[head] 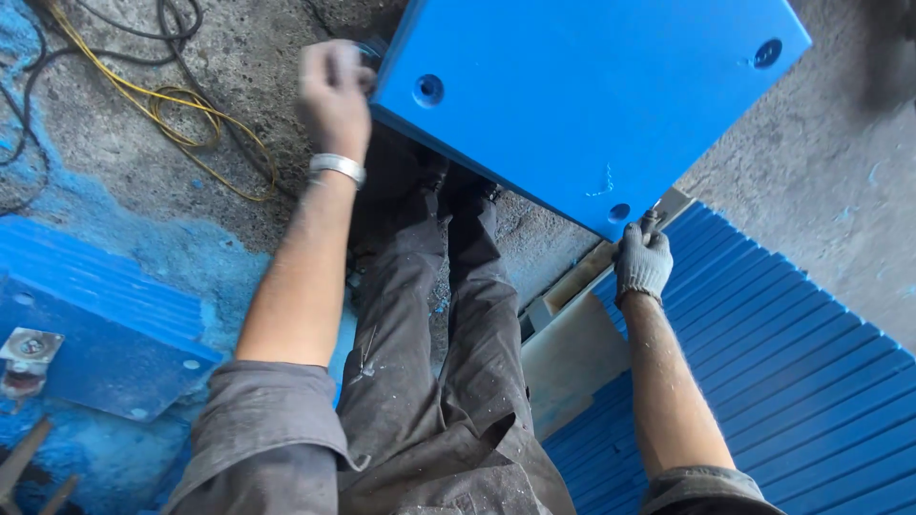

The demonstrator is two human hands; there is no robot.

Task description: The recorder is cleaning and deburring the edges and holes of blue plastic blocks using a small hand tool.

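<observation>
Nearest, below both hands, grey work trousers (448, 362) and rolled grey sleeves fill the foreground. Right of the right forearm lies a blue ribbed sheet (792, 381), with a pale flat board (572, 353) just beside it under the wrist. Left of the left arm sits a blue ribbed block (95, 334) carrying a rusty metal bracket (27, 358), on a concrete floor (239, 219) dusted with blue paint.

The gloved right hand (642, 259) is closed on the near corner of a blue panel (592, 86), fingers pinching its edge. The bare left hand (334, 95), with a silver bracelet (337, 166) at the wrist, presses against the panel's left corner; it is blurred, so its grip cannot be judged. The panel is smooth, flat, evenly painted blue, with round holes near its corners, held tilted above the floor between the two hands. Beyond the left hand, yellow and black cables (162, 95) coil on the concrete.
</observation>
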